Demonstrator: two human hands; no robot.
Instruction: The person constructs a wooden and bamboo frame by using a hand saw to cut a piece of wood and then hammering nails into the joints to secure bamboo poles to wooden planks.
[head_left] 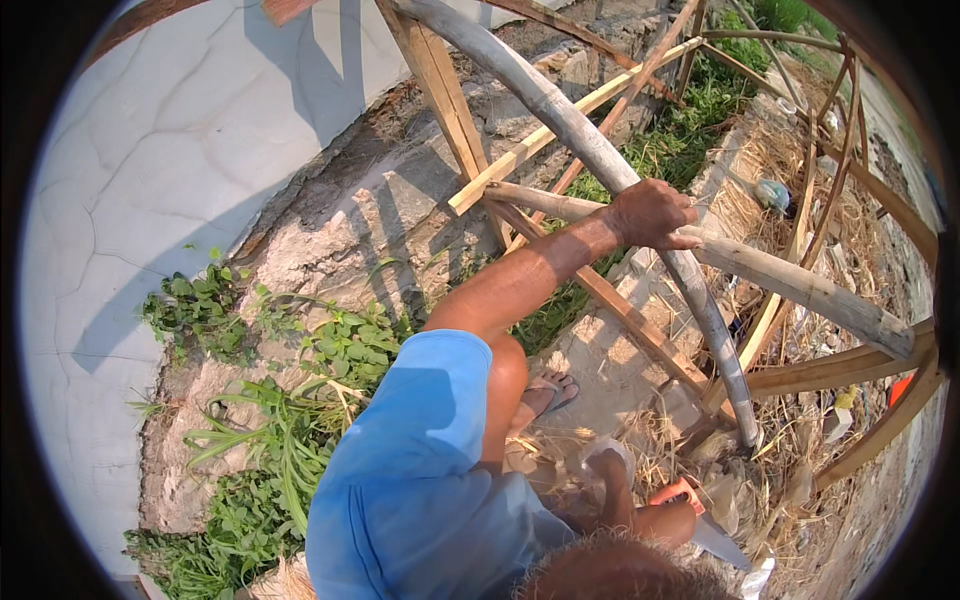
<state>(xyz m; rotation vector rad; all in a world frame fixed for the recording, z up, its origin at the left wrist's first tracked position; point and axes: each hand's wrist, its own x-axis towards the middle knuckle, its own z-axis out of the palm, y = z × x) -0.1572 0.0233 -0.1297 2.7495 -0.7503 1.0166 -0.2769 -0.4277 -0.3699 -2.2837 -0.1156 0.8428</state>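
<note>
My left hand (655, 215) is closed over the crossing of two grey wooden poles. One is a long curved pole (560, 115) that runs from the top down to the straw-covered ground. The other is a straight pole (800, 290), passing behind my wrist and on to the right. What lies under my palm is hidden. I cannot make out my right hand: near the lower edge, hair covers part of the view. There, a handsaw (677, 492) with an orange handle lies beside a bent bare limb, and a clear plastic bag (625, 455) is close by.
Sawn timbers cross in a frame, among them a pale batten (560, 130) and a brown post (440, 90). A cracked pale wall (130, 200) rises on the left. Green plants (350, 345) grow along the stony bank. Straw and litter (770, 195) lie at right.
</note>
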